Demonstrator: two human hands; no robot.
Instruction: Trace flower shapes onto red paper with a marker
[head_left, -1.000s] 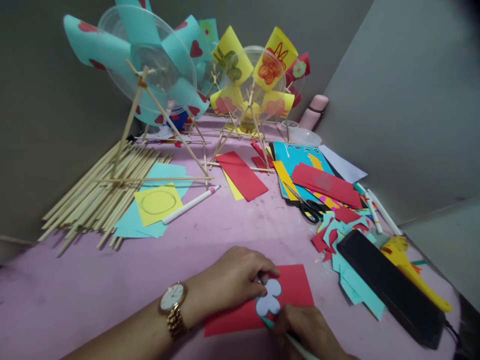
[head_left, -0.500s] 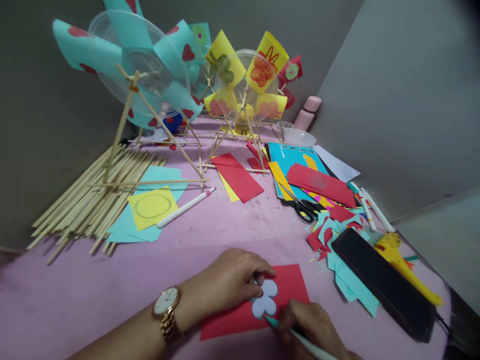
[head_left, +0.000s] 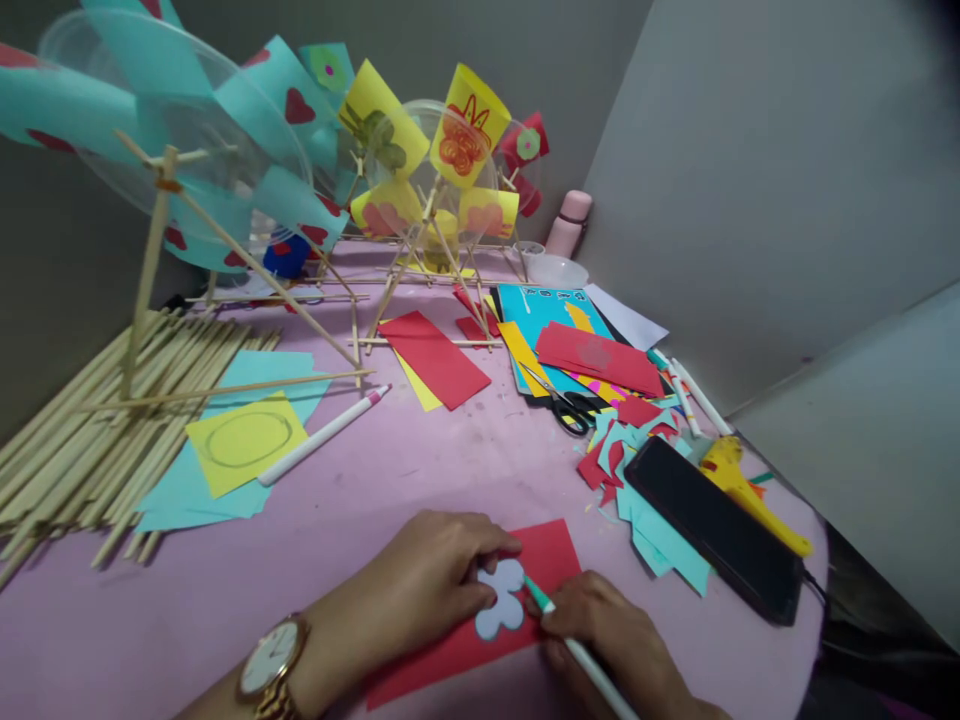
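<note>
Since the earlier frames, the pen tip has travelled from the lower edge of the flower template [head_left: 501, 613] up to its right side, and the view has swung so everything sits further left.

Nearest, the right hand [head_left: 609, 640] is closed around a white pen [head_left: 577, 652] with a teal tip; the pen's long axis runs from lower right up to upper left, its tip touching the template's right lobe. The left hand [head_left: 427, 590], a gold watch [head_left: 268, 668] on its wrist, lies just left of the template, fingers pressed down on the upper left lobes, pinning it flat on the red paper [head_left: 480, 620]. So the template lies up and left of the right hand's grip, between the two hands, with the left hand on it and the right reaching it only through the pen.

Right of the template and a little beyond lie a black phone [head_left: 712, 530] on teal scraps and a yellow glue gun [head_left: 742, 485]. Further back from the template are scissors [head_left: 566, 405], and to the left a white marker [head_left: 322, 436] and a bundle of wooden sticks [head_left: 90, 430]. Farthest stand the paper windmills [head_left: 442, 170] on stick frames.
</note>
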